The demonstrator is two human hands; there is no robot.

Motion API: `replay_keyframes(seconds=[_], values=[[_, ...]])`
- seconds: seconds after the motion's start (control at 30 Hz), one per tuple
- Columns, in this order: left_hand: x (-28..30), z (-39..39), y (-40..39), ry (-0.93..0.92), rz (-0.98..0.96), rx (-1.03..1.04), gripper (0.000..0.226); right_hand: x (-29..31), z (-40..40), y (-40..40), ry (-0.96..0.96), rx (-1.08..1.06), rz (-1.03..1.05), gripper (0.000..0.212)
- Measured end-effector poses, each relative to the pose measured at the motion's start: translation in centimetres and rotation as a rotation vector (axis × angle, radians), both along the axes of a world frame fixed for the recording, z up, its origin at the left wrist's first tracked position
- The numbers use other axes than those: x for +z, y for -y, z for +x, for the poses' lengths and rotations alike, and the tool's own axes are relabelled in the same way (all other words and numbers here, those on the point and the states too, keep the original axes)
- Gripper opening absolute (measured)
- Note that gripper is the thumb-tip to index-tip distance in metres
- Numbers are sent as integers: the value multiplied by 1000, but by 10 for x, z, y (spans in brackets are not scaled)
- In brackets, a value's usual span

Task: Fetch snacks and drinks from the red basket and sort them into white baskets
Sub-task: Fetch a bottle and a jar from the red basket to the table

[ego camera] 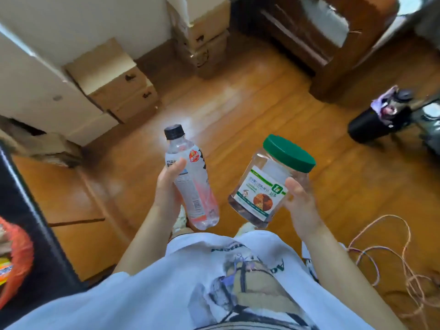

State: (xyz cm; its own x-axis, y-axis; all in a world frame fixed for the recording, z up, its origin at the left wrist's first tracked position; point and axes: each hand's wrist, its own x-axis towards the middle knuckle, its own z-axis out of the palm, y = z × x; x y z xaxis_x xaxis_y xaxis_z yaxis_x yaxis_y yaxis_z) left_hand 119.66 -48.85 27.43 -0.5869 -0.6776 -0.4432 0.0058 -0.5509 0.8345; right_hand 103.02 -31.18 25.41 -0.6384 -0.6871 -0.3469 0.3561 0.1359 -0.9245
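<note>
My left hand [167,186] grips a clear drink bottle [190,179] with a black cap and a red-and-white label, held upright and slightly tilted over the wooden floor. My right hand [301,206] holds a clear plastic snack jar [266,184] with a green lid and a white-and-green label, tilted to the right. Both items are in front of my waist, a little apart. The red basket [16,256] shows only as an orange-red rim at the far left edge, on a black surface [31,206]. No white basket is in view.
Cardboard boxes [114,84] stand against the wall at the left, and more boxes [202,32] at the back. A brown cabinet [316,36] is at the back right. A black bin [373,120] stands at the right. Loose cables [390,263] lie on the floor at lower right.
</note>
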Motion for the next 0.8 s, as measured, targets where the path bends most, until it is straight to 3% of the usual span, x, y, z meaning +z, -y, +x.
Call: replay_keyframes(seconds=[0.1, 0.2, 0.4, 0.8], values=[[-4, -58, -32, 11, -5, -138, 60, 2, -38, -50, -2, -112, -12, 36], [-10, -107, -56, 43, -46, -263, 38, -3, -64, -92, 59, -246, 7, 58], [-18, -207, -82, 66, -71, -490, 37, -9, -113, -148, 138, -517, -6, 75], [-18, -468, -104, 30, -108, -877, 43, -6, -287, -195, 127, -841, 51, 48]])
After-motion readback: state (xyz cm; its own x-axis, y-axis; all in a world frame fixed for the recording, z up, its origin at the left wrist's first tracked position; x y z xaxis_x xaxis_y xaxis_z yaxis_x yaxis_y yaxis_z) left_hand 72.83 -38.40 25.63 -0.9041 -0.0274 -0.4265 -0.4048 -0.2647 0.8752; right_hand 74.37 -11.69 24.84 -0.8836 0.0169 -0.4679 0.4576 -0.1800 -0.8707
